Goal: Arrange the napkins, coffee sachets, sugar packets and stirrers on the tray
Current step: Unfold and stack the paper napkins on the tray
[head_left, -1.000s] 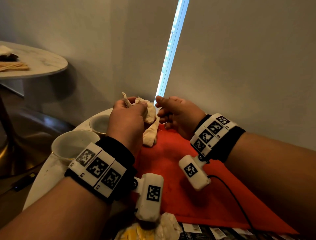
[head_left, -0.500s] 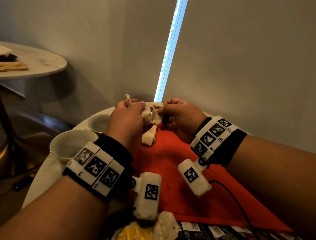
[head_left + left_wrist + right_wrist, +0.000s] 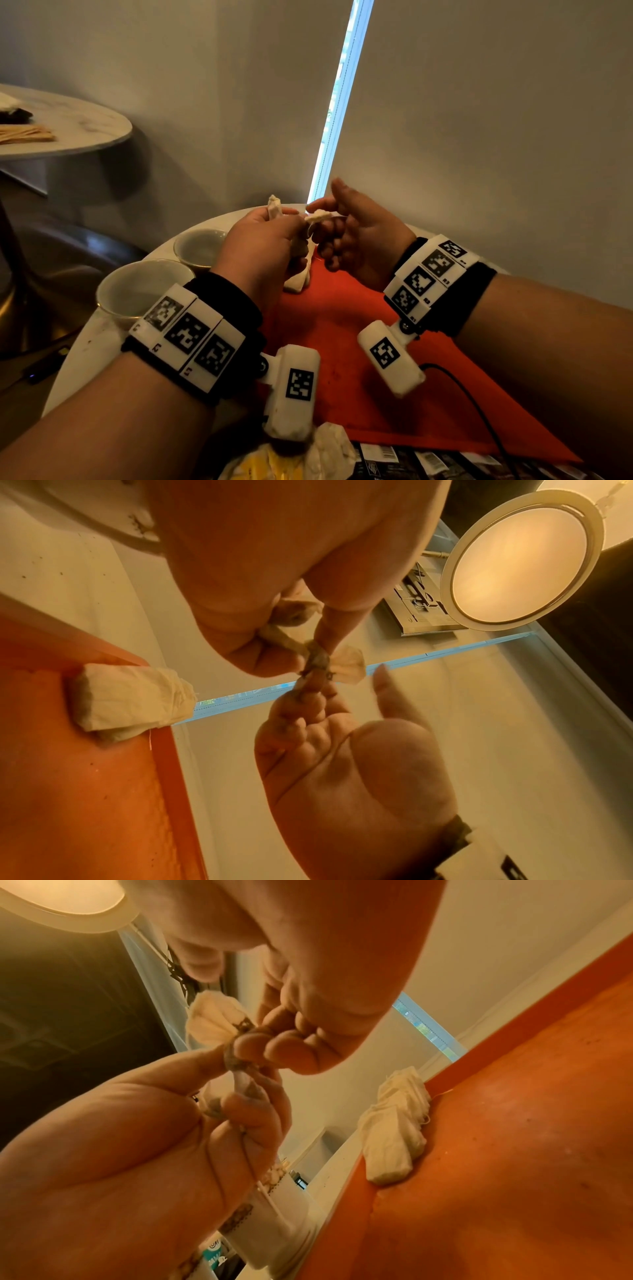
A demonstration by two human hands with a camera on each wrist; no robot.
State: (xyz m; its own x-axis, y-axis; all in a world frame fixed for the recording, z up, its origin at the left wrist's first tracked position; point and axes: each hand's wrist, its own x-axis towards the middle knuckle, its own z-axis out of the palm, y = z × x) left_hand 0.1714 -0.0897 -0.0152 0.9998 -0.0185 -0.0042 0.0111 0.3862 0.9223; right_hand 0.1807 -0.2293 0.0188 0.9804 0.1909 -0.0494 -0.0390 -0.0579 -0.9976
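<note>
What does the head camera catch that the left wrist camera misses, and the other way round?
Only the head view shows the two empty cups beside the tray, the dark sachets along the near edge, and the second round table at the back. Only the left wrist view shows the round ceiling lamp overhead. Both show the left hand and right hand pinching a twisted napkin between them, above the red tray, where another folded napkin lies at the far edge.
</note>
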